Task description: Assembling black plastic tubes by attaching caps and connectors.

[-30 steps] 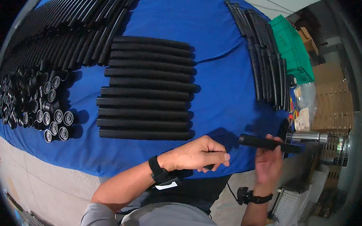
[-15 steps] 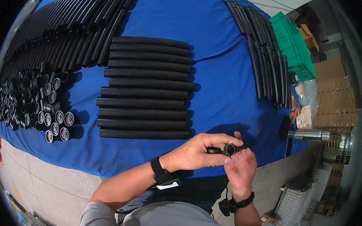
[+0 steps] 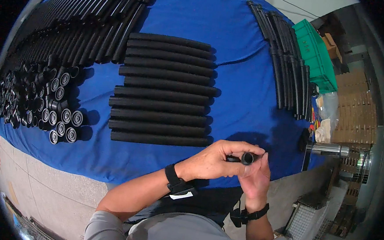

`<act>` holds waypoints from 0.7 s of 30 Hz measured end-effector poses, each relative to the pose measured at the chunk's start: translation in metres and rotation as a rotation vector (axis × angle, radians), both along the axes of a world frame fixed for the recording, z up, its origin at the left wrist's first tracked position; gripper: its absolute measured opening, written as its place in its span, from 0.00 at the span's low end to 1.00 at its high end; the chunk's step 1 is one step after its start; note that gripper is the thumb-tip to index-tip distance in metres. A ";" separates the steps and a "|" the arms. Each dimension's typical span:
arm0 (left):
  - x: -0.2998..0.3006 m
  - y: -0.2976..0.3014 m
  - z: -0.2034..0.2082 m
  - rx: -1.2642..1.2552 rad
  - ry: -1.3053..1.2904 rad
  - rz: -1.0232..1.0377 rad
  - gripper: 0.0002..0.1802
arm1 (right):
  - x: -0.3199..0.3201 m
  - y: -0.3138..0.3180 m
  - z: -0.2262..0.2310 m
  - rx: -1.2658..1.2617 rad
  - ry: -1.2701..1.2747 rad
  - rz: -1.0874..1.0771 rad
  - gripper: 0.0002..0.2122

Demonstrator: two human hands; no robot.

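Note:
At the table's near edge, my left hand [image 3: 218, 160] is closed round a short black tubular piece [image 3: 247, 158], its round open end facing me. My right hand [image 3: 256, 179] comes up from below, palm toward me, with its fingertips pinched on the same piece's right side. The fingers hide most of the piece, so its full length does not show. Beyond my left wrist lies a row of black tubes [image 3: 160, 139], side by side on the blue cloth. To their left is a heap of loose black round caps [image 3: 60, 128], some with ringed faces up.
Many long black tubes [image 3: 87, 30] fill the far left. More thin black tubes [image 3: 287, 77] with collars lie at the right, beside a green crate [image 3: 315, 59]. A metal cylinder [image 3: 328, 149] juts at the right edge; stacked brown cardboard [image 3: 353, 108] stands beyond.
The view has shifted slightly, moving the tubes and caps in the picture. My right fingers have drawn together on the black piece; before, they were more spread beside it.

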State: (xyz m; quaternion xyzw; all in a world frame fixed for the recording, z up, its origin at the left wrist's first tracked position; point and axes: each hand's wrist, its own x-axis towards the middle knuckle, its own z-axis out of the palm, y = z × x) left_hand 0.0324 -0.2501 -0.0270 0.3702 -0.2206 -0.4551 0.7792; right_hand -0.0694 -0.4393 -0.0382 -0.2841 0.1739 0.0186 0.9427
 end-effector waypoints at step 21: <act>-0.016 0.012 0.020 -0.268 0.609 0.505 0.14 | -0.053 0.002 0.043 -0.512 0.126 0.147 0.22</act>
